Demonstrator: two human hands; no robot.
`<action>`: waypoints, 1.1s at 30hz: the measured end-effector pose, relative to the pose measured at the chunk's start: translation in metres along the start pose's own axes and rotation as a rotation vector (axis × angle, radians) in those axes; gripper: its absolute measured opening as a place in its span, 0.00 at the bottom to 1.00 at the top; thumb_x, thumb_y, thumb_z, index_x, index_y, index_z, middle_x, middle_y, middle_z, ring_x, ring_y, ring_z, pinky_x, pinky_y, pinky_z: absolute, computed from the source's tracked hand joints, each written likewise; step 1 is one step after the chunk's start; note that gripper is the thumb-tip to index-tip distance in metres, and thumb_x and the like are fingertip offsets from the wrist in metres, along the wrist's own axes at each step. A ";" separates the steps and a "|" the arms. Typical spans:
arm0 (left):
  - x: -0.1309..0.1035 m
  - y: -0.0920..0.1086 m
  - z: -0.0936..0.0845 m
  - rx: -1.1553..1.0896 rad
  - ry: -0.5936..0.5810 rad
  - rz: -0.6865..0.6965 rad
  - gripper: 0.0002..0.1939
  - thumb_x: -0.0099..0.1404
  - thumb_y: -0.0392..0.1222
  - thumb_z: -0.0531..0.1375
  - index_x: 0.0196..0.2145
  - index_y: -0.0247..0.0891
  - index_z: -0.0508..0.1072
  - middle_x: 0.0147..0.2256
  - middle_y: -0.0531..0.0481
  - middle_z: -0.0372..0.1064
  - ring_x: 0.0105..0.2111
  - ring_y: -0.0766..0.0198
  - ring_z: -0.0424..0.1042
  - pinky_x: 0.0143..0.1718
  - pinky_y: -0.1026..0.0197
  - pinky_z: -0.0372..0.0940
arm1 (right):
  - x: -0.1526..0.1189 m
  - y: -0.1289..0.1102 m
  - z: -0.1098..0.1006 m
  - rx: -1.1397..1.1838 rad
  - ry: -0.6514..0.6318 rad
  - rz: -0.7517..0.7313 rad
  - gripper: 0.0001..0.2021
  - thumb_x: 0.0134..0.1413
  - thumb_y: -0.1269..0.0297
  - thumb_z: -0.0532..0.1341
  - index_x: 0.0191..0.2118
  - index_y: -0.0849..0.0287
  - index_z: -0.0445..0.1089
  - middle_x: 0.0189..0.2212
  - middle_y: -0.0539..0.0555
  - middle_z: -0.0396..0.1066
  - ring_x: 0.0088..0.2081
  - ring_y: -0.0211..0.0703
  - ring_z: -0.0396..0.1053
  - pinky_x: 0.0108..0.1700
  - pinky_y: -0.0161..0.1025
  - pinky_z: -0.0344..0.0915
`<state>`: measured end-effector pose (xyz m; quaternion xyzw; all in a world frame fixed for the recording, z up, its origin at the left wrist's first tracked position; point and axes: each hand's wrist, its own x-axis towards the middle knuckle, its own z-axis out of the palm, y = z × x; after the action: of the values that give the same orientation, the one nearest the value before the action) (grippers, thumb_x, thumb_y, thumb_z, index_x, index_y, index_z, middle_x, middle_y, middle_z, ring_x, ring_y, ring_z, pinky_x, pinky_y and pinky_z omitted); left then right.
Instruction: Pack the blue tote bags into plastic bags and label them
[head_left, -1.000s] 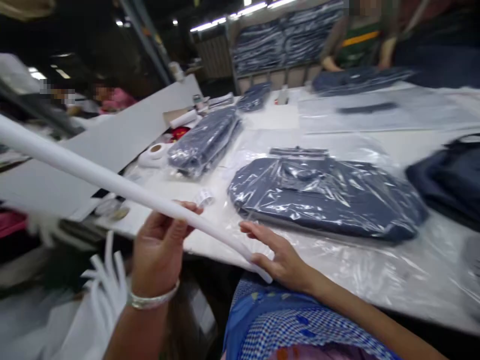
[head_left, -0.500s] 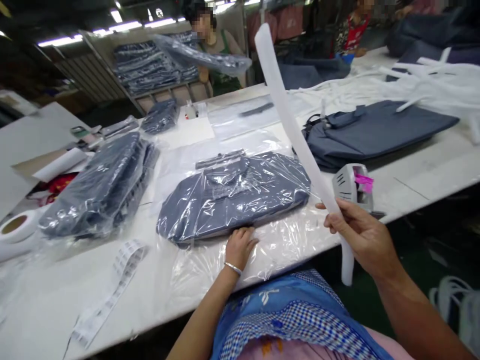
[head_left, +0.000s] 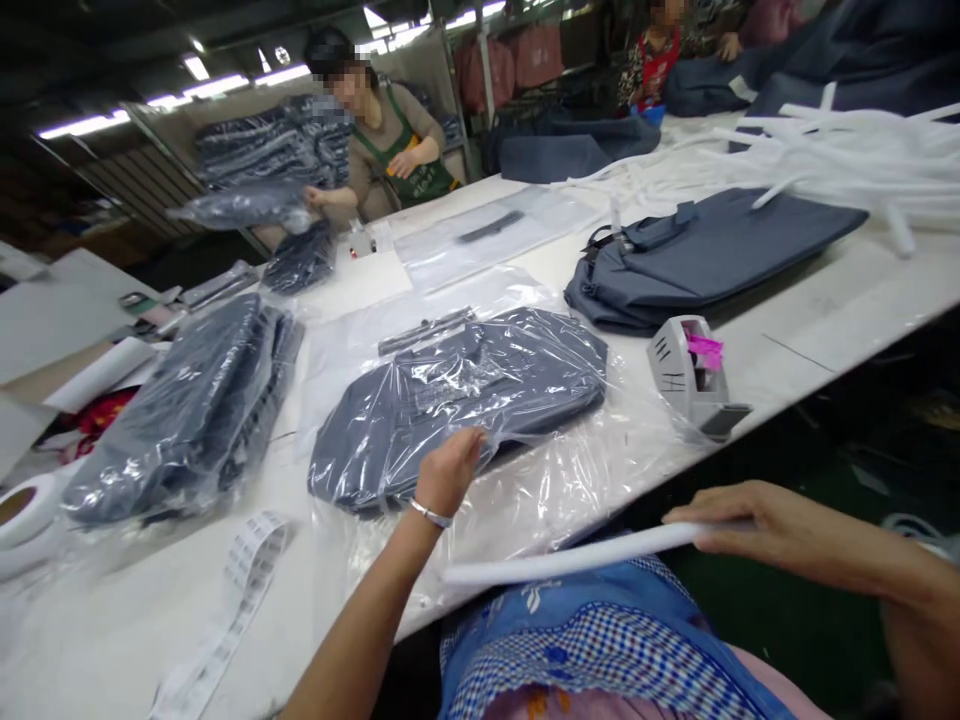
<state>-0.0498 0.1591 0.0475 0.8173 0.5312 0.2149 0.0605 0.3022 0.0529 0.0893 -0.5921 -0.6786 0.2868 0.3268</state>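
Note:
In the middle of the table lies a dark blue-grey bag [head_left: 525,370] inside a clear plastic bag [head_left: 555,490]. My left hand [head_left: 451,468], with a bangle at the wrist, is closed in a pinch on the plastic film at the near edge of the blue-grey bag. Low over the table's front edge, my right hand [head_left: 757,515] grips one end of a long white strip [head_left: 570,562], perhaps foam. The strip points left, nearly level, in front of the apron.
A grey tape dispenser [head_left: 686,370] with pink tape stands at right. Behind it lies an unwrapped dark bag [head_left: 720,260], near a pile of white strips [head_left: 847,155]. Wrapped bags [head_left: 172,410] and a printed label strip [head_left: 247,570] lie left. A co-worker [head_left: 390,140] stands across the table.
The white strip has swung from upright to nearly level as my right hand came down. My left hand now pinches and lifts the film. The co-worker's wrapped bag moved left.

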 end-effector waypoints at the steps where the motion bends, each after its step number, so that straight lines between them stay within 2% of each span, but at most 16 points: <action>1: 0.008 -0.002 -0.009 -0.003 -0.020 0.011 0.13 0.71 0.49 0.51 0.43 0.44 0.73 0.38 0.50 0.76 0.34 0.63 0.75 0.36 0.64 0.66 | 0.001 -0.001 0.002 -0.012 -0.025 -0.005 0.27 0.52 0.39 0.59 0.45 0.56 0.78 0.32 0.56 0.78 0.37 0.52 0.75 0.41 0.44 0.73; 3: 0.021 -0.005 -0.022 0.029 -0.103 0.035 0.17 0.65 0.56 0.57 0.46 0.45 0.71 0.38 0.51 0.75 0.35 0.61 0.75 0.35 0.63 0.67 | 0.008 -0.003 0.006 -0.033 -0.082 -0.014 0.25 0.54 0.41 0.59 0.45 0.56 0.78 0.34 0.57 0.79 0.40 0.53 0.75 0.43 0.45 0.72; 5: 0.025 -0.006 -0.026 0.124 -0.214 0.057 0.30 0.56 0.59 0.65 0.54 0.48 0.67 0.45 0.49 0.73 0.36 0.56 0.76 0.32 0.61 0.68 | 0.019 -0.003 0.010 -0.041 -0.177 -0.025 0.23 0.56 0.43 0.58 0.45 0.55 0.78 0.36 0.56 0.79 0.42 0.54 0.75 0.45 0.45 0.71; 8: 0.020 -0.007 -0.021 0.309 -0.327 0.056 0.47 0.48 0.44 0.73 0.62 0.52 0.57 0.55 0.42 0.65 0.36 0.53 0.77 0.30 0.60 0.69 | 0.033 0.003 0.017 -0.023 -0.421 -0.042 0.20 0.60 0.49 0.56 0.46 0.54 0.78 0.42 0.55 0.78 0.45 0.53 0.74 0.49 0.45 0.70; 10: 0.016 -0.007 -0.017 0.400 -0.363 0.029 0.50 0.48 0.35 0.72 0.64 0.53 0.54 0.58 0.38 0.61 0.35 0.53 0.77 0.31 0.59 0.69 | 0.039 0.009 0.025 -0.021 -0.524 -0.046 0.18 0.61 0.52 0.55 0.47 0.54 0.77 0.46 0.54 0.77 0.47 0.54 0.73 0.53 0.46 0.67; 13: 0.020 -0.007 -0.022 0.465 -0.412 -0.015 0.46 0.53 0.31 0.67 0.65 0.49 0.53 0.55 0.36 0.65 0.34 0.52 0.77 0.31 0.57 0.70 | 0.043 0.015 0.039 -0.035 -0.506 -0.043 0.18 0.61 0.54 0.55 0.49 0.55 0.76 0.48 0.55 0.76 0.48 0.56 0.73 0.54 0.49 0.66; 15: 0.030 -0.010 -0.032 0.476 -0.443 -0.021 0.40 0.55 0.32 0.65 0.62 0.47 0.58 0.46 0.40 0.72 0.34 0.51 0.77 0.33 0.56 0.70 | 0.044 0.013 0.049 -0.030 -0.499 -0.053 0.18 0.61 0.55 0.55 0.49 0.55 0.76 0.48 0.55 0.76 0.48 0.56 0.73 0.53 0.49 0.66; 17: 0.044 -0.016 -0.043 0.480 -0.455 -0.018 0.31 0.55 0.35 0.65 0.57 0.46 0.65 0.39 0.44 0.75 0.37 0.49 0.77 0.37 0.55 0.70 | 0.044 0.007 0.061 -0.014 -0.510 -0.076 0.18 0.62 0.55 0.53 0.48 0.54 0.76 0.47 0.55 0.76 0.48 0.56 0.73 0.53 0.49 0.66; 22: 0.070 -0.028 -0.063 0.503 -0.465 -0.008 0.18 0.56 0.42 0.64 0.46 0.45 0.74 0.36 0.46 0.75 0.41 0.48 0.75 0.42 0.54 0.69 | 0.055 -0.016 0.104 -0.030 -0.517 -0.176 0.19 0.64 0.56 0.52 0.54 0.54 0.72 0.49 0.55 0.75 0.49 0.53 0.73 0.52 0.46 0.65; 26: 0.076 -0.025 -0.071 0.514 -0.488 0.008 0.15 0.57 0.44 0.62 0.43 0.44 0.76 0.37 0.45 0.76 0.40 0.49 0.75 0.41 0.54 0.68 | 0.083 -0.040 0.146 -0.210 -0.457 -0.296 0.17 0.64 0.58 0.54 0.53 0.54 0.72 0.45 0.57 0.76 0.45 0.51 0.73 0.47 0.42 0.66; 29: 0.076 -0.019 -0.077 0.518 -0.500 0.021 0.16 0.57 0.45 0.60 0.43 0.44 0.76 0.37 0.44 0.76 0.40 0.49 0.75 0.40 0.54 0.68 | 0.107 -0.057 0.176 -0.293 -0.363 -0.420 0.13 0.64 0.62 0.56 0.50 0.54 0.72 0.42 0.55 0.75 0.44 0.46 0.71 0.42 0.38 0.63; 33: 0.073 -0.016 -0.081 0.522 -0.502 0.020 0.15 0.57 0.44 0.59 0.43 0.43 0.77 0.37 0.43 0.77 0.39 0.47 0.76 0.37 0.53 0.68 | 0.129 -0.067 0.206 -0.394 -0.214 -0.546 0.12 0.65 0.65 0.54 0.45 0.56 0.75 0.44 0.55 0.73 0.45 0.48 0.67 0.44 0.41 0.60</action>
<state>-0.0717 0.2212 0.1357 0.8377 0.5288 -0.1346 -0.0241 0.0883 0.1716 0.0266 -0.4072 -0.8845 0.1129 0.1976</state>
